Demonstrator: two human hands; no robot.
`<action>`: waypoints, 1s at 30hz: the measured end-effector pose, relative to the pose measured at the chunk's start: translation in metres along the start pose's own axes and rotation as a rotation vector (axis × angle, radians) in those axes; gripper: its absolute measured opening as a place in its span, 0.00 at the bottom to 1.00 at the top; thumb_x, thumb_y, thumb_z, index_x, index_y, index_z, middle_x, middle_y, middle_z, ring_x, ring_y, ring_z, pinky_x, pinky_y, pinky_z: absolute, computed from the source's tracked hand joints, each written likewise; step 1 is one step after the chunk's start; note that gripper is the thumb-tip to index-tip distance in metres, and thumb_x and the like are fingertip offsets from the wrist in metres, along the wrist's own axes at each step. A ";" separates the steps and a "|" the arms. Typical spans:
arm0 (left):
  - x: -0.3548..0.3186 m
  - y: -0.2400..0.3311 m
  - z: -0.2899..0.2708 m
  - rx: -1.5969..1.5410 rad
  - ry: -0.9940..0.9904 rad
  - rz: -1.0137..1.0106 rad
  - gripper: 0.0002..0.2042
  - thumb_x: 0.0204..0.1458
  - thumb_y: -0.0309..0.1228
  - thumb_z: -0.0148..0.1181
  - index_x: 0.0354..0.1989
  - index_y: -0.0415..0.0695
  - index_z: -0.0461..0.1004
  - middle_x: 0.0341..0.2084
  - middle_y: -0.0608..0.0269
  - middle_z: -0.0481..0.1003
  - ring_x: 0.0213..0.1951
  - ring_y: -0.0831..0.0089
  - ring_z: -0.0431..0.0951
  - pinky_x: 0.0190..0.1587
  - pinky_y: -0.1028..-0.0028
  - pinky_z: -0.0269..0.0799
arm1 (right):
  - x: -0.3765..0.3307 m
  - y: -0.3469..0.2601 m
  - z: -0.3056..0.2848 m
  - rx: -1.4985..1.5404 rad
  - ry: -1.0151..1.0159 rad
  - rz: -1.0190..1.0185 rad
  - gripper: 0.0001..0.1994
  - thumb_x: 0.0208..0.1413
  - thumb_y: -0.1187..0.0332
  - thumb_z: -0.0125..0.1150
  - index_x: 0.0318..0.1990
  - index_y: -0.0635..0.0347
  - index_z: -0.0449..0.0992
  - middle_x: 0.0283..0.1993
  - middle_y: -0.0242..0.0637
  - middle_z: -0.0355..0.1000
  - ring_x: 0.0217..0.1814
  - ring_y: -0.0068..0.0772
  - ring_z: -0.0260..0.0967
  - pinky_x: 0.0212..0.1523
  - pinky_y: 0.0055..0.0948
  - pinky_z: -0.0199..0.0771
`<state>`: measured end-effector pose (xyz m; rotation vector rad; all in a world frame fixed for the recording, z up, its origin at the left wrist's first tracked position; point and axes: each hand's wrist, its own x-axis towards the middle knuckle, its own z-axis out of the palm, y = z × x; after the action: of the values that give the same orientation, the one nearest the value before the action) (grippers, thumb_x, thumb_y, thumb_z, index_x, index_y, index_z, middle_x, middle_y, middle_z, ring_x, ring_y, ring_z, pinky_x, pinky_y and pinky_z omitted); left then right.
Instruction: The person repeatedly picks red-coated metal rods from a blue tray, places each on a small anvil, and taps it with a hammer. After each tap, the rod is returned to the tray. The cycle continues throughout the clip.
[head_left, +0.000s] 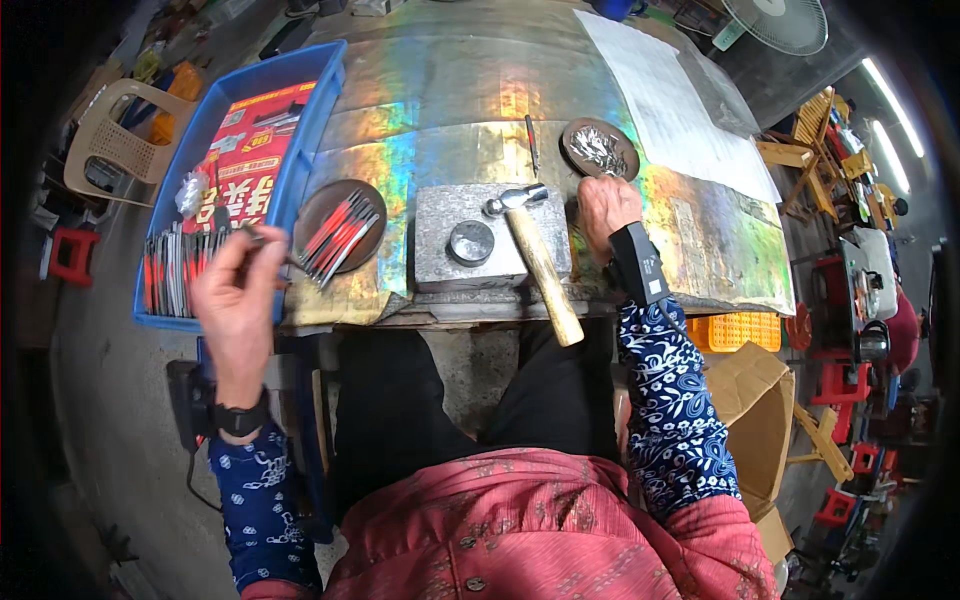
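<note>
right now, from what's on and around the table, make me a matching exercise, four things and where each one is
Things
1. hammer
2. small silvery pieces
3. blue bin
4. large white sheet

Places
A. at the left side of the table
B. head resting on the grey block
C. spread over the table's right part
D. in a round brown dish

Pairs: 1-B, 2-D, 3-A, 4-C

The left forearm and right forearm stretch forward, the left hand with its thumb drawn toward bent fingers, the right hand back upward, fingers curled down with their tips largely hidden.
</note>
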<state>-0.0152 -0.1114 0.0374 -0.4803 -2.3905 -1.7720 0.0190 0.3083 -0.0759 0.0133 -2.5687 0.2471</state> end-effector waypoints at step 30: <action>-0.032 0.013 0.108 -0.300 -0.119 0.020 0.07 0.53 0.20 0.62 0.40 0.33 0.78 0.29 0.60 0.79 0.29 0.77 0.79 0.32 0.80 0.74 | -0.029 -0.140 -0.133 0.780 -0.009 0.342 0.04 0.55 0.81 0.59 0.37 0.67 0.75 0.29 0.34 0.74 0.29 0.19 0.71 0.33 0.20 0.72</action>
<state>0.0287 -0.0118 0.0071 -0.6574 -2.1887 -2.1619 0.1219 0.1932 0.0432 -0.1349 -2.3055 1.3518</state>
